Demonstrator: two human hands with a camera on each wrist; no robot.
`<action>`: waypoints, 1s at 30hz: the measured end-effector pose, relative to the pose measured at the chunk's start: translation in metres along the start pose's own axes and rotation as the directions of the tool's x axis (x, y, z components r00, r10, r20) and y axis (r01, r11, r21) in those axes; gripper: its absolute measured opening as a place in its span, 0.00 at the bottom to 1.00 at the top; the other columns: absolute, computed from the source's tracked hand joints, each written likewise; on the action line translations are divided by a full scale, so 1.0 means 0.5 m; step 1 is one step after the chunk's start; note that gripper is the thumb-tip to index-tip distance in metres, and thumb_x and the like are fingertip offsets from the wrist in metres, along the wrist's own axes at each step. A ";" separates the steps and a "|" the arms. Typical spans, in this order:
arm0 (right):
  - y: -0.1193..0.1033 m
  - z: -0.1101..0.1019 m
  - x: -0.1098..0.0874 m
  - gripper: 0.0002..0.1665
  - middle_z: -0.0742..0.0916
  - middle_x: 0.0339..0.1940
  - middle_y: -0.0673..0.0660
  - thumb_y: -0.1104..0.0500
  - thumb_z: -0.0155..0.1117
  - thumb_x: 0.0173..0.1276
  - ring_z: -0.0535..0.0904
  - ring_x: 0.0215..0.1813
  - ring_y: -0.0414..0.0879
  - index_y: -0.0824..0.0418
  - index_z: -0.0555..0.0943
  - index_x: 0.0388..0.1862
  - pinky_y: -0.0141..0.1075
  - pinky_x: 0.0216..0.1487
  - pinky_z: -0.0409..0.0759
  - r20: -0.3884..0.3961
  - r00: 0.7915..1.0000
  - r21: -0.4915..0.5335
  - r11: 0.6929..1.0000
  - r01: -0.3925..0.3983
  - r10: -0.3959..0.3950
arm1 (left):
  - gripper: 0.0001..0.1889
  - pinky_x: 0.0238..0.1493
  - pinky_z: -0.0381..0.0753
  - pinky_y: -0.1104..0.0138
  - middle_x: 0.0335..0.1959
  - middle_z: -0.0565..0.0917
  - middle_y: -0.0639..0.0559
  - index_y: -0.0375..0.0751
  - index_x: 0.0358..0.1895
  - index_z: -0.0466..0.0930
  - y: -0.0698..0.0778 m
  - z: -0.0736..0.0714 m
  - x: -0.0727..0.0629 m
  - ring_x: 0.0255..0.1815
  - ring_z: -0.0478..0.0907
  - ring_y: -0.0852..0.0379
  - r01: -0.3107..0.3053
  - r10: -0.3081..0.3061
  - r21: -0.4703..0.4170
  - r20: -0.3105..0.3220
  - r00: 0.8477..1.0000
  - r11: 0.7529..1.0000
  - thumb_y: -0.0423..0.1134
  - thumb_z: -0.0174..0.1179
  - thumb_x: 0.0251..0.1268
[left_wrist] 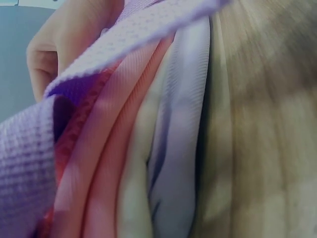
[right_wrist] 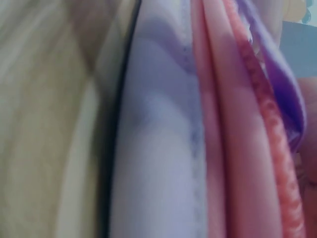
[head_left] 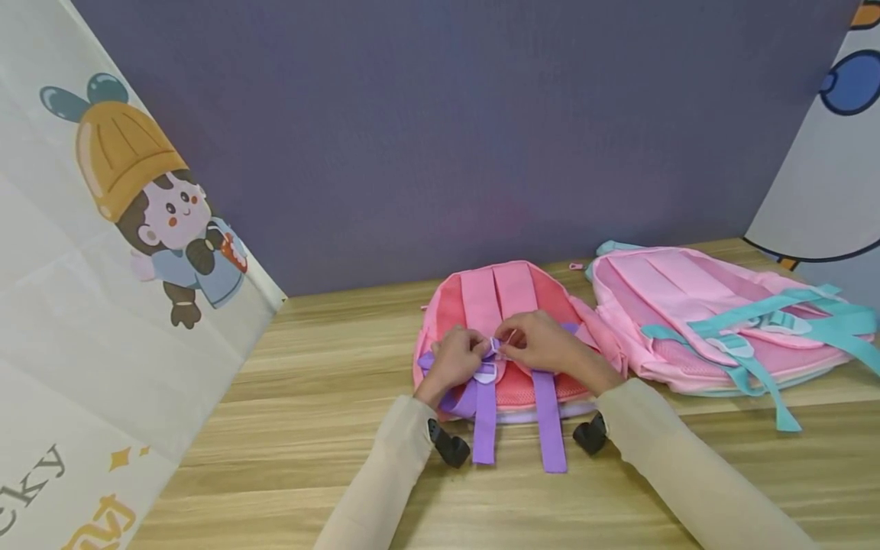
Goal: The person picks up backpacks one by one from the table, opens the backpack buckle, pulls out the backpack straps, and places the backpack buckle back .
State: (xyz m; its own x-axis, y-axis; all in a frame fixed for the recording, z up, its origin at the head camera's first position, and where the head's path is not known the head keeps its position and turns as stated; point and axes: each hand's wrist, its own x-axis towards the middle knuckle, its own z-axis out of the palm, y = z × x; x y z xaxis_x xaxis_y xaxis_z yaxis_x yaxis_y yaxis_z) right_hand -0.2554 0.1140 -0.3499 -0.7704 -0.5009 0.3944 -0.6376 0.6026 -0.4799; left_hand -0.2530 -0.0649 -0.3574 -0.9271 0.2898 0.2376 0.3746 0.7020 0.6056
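A coral-and-pink backpack (head_left: 450,305) lies with its shoulder straps facing up on the wooden table. Over its middle, my left hand (head_left: 454,359) pinches a purple strap (head_left: 428,360) beside a small white buckle (head_left: 493,345). From the other side my right hand (head_left: 543,341) pinches the same strap at that buckle; its fingertips partly hide the exact hold. A second white buckle (head_left: 485,374) sits just below the left fingers. Two loose purple strap ends hang over the bag's near edge. Both wrist views show mostly the bag's layered edge, with a purple strap (left_wrist: 133,39) crossing the left one.
To the right, touching the first bag, lies a light pink backpack (head_left: 646,283) with teal straps (head_left: 756,309) and white buckles. The wooden table (head_left: 330,367) meets a dark blue-grey panel (head_left: 447,137) behind. A cartoon-printed white panel (head_left: 62,252) borders the left.
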 end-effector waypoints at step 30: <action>0.005 0.007 -0.001 0.09 0.84 0.22 0.50 0.60 0.72 0.49 0.79 0.27 0.38 0.57 0.78 0.25 0.30 0.30 0.76 -0.082 0.996 -0.013 1.000 -0.020 0.019 | 0.10 0.36 0.74 0.72 0.33 0.85 0.48 0.36 0.37 0.84 -0.001 -0.003 0.005 0.33 0.76 0.58 -0.187 0.187 0.051 0.002 0.982 0.981 0.35 0.70 0.51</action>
State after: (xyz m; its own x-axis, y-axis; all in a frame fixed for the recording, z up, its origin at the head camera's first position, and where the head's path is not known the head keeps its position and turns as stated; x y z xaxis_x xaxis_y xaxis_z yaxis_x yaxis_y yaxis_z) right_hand -0.2565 0.1134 -0.3540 -0.7797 -0.4369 0.4485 -0.6222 0.6205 -0.4773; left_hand -0.2556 -0.0655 -0.3560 -0.8406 0.4176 0.3451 0.5415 0.6678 0.5108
